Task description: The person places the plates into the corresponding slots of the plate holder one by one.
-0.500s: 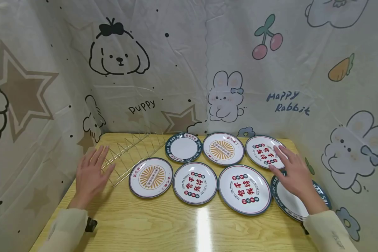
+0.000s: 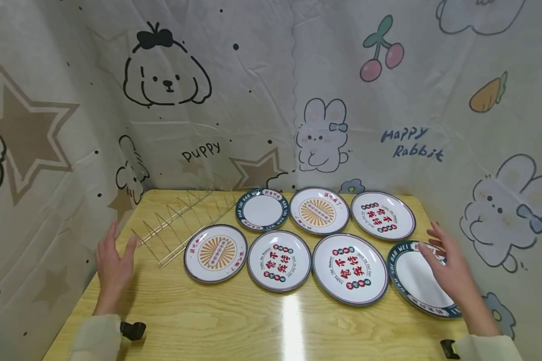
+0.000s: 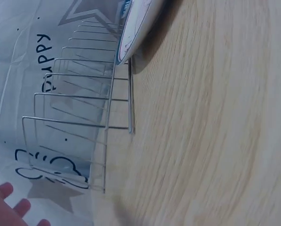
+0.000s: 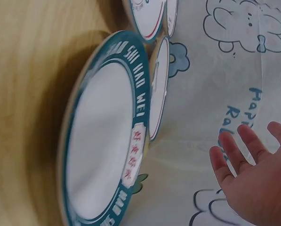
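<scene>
Above the table's left edge, my left hand [image 2: 115, 265] is held up with thumb and fingers apart, gripping nothing. Just beyond it lies a wire dish rack [image 2: 180, 220], seen lengthwise in the left wrist view [image 3: 74, 99]. My right hand [image 2: 451, 268] hovers over the right side of a teal-rimmed plate [image 2: 420, 278], hiding part of it. In the right wrist view, the right hand's fingers [image 4: 246, 157] are spread, apart from that plate [image 4: 102, 141]. To the plate's left lie a large red-lettered plate [image 2: 350, 269], a smaller one [image 2: 279, 260] and a sunburst plate [image 2: 216, 253].
Behind them is a second row: a small teal-rimmed plate [image 2: 262, 210], a sunburst plate [image 2: 319, 210] and a red-lettered plate [image 2: 383, 215]. A printed curtain [image 2: 253, 100] encloses the wooden table [image 2: 217, 321] at the back and sides.
Both hands have drawn back and outward, the left off the rack's near end and the right off the back-right plate. Plates and rack have stayed where they were.
</scene>
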`<state>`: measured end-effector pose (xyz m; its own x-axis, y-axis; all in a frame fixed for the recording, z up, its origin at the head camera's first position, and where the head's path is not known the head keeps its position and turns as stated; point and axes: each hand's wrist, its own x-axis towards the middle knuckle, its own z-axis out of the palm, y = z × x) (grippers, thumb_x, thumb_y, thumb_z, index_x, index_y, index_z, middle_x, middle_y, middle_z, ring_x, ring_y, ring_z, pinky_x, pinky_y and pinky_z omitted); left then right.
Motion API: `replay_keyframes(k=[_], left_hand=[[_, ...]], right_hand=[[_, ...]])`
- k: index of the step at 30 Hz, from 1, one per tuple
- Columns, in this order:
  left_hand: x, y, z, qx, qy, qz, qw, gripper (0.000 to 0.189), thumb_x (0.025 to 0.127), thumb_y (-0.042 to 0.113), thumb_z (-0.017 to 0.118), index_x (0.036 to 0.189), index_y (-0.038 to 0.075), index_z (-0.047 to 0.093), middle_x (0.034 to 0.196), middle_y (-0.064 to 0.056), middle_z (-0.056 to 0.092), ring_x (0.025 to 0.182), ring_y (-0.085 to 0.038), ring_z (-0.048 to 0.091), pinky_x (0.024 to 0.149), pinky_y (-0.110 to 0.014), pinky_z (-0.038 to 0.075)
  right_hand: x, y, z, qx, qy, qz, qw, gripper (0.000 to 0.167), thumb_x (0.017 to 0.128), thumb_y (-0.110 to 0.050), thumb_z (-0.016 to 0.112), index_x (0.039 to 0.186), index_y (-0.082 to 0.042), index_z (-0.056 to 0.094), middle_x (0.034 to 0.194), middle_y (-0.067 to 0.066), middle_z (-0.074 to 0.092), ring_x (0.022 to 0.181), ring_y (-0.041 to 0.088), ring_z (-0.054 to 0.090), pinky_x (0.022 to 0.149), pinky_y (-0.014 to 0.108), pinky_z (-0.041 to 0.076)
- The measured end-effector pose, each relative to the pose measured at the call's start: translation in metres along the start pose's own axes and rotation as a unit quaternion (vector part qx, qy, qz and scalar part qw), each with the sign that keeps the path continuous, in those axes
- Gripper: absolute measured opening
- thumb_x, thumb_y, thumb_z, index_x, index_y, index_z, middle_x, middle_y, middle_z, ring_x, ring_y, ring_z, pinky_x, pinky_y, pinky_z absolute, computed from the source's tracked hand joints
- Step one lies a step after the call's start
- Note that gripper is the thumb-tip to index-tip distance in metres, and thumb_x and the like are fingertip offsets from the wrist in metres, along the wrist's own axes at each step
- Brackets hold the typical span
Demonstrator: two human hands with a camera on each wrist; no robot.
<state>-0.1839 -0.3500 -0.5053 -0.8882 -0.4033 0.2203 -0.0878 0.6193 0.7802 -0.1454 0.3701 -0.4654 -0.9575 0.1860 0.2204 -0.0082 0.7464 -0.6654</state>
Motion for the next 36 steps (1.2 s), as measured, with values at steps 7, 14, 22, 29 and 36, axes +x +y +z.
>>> replay_keyframes(k=[7, 14, 22, 29, 36], left_hand=[[0.001, -0.001, 0.013, -0.048, 0.022, -0.052, 0.9973, 0.065, 0.111, 0.042, 0.042, 0.168, 0.026, 0.015, 0.16, -0.021, 0.031, 0.142, -0.043, 0.033, 0.109, -0.065, 0.029], [0.001, 0.0, 0.021, -0.078, 0.021, -0.088, 0.9928, 0.061, 0.111, 0.042, 0.039, 0.167, 0.026, 0.019, 0.144, -0.013, 0.048, 0.134, -0.031, 0.044, 0.106, -0.049, 0.035], [0.003, 0.002, 0.026, -0.123, -0.001, -0.114, 0.9859, 0.061, 0.111, 0.045, 0.039, 0.167, 0.03, 0.02, 0.132, 0.005, 0.05, 0.13, -0.021, 0.043, 0.106, -0.04, 0.035], [0.006, 0.006, 0.031, -0.124, 0.006, -0.092, 0.988, 0.06, 0.11, 0.044, 0.043, 0.165, 0.027, 0.026, 0.117, 0.02, 0.046, 0.116, -0.006, 0.043, 0.096, -0.027, 0.035], [0.006, 0.005, 0.034, -0.129, 0.004, -0.097, 0.9869, 0.06, 0.11, 0.043, 0.043, 0.165, 0.025, 0.027, 0.121, 0.017, 0.048, 0.12, -0.01, 0.044, 0.101, -0.032, 0.036]], right_hand=[[-0.021, 0.018, -0.006, -0.02, 0.014, 0.045, 0.9987, 0.072, 0.109, -0.039, 0.051, 0.167, -0.012, 0.017, 0.149, 0.034, 0.044, 0.127, 0.05, 0.049, 0.085, 0.019, 0.036], [-0.031, 0.03, -0.01, 0.039, -0.006, 0.184, 0.9821, 0.072, 0.11, -0.046, 0.041, 0.168, -0.015, 0.01, 0.156, 0.032, 0.037, 0.134, 0.05, 0.04, 0.094, 0.05, 0.047], [-0.045, 0.041, -0.011, 0.035, -0.002, 0.283, 0.9584, 0.072, 0.11, -0.04, 0.044, 0.167, -0.011, 0.011, 0.158, 0.033, 0.032, 0.141, 0.052, 0.035, 0.109, 0.065, 0.037], [-0.056, 0.05, -0.005, 0.02, 0.009, 0.318, 0.948, 0.07, 0.11, -0.032, 0.049, 0.166, -0.007, 0.015, 0.158, 0.036, 0.031, 0.139, 0.054, 0.034, 0.112, 0.066, 0.035], [-0.065, 0.058, 0.0, 0.032, 0.039, 0.366, 0.9293, 0.068, 0.108, -0.027, 0.051, 0.165, -0.006, 0.021, 0.158, 0.033, 0.032, 0.139, 0.052, 0.034, 0.109, 0.064, 0.039]])
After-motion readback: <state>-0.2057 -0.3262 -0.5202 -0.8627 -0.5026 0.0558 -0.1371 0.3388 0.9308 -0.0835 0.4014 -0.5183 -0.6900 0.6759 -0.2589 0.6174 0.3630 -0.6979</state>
